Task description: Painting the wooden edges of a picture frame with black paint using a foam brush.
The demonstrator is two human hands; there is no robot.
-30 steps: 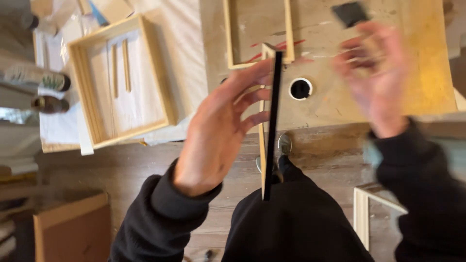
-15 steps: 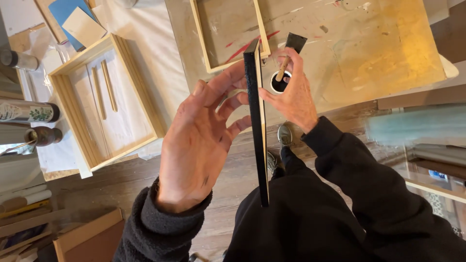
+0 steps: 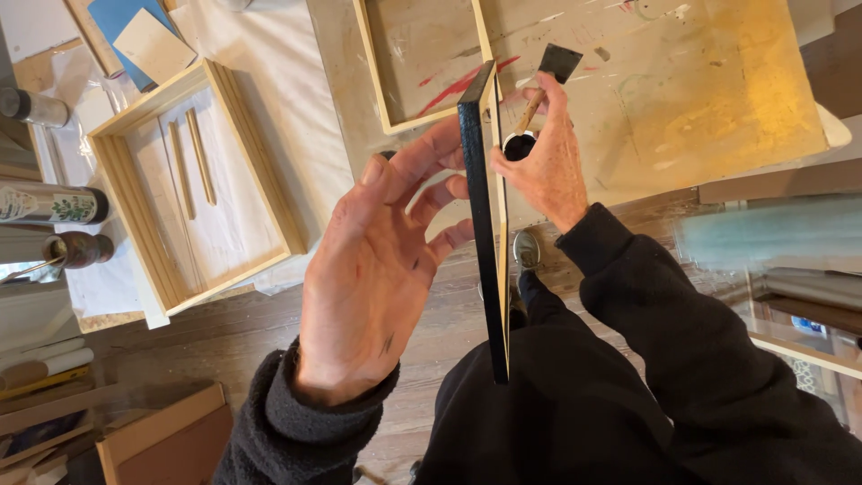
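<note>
Paint-stained plywood worktable (image 3: 718,99) over a wooden plank floor. Left hand (image 3: 377,269), fingers spread, steadies a long wooden strip with a black-painted edge (image 3: 485,224), fingertips pressing its side; the strip stands on end against the lap. Right hand (image 3: 543,162), just behind the strip, pinches a wooden-handled black foam brush (image 3: 549,76) over a small black paint pot (image 3: 518,144).

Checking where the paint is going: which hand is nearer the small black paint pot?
Right. The right hand is directly over the paint pot, holding a foam brush. The left hand steadies the black-edged wooden strip, farther off.
</note>
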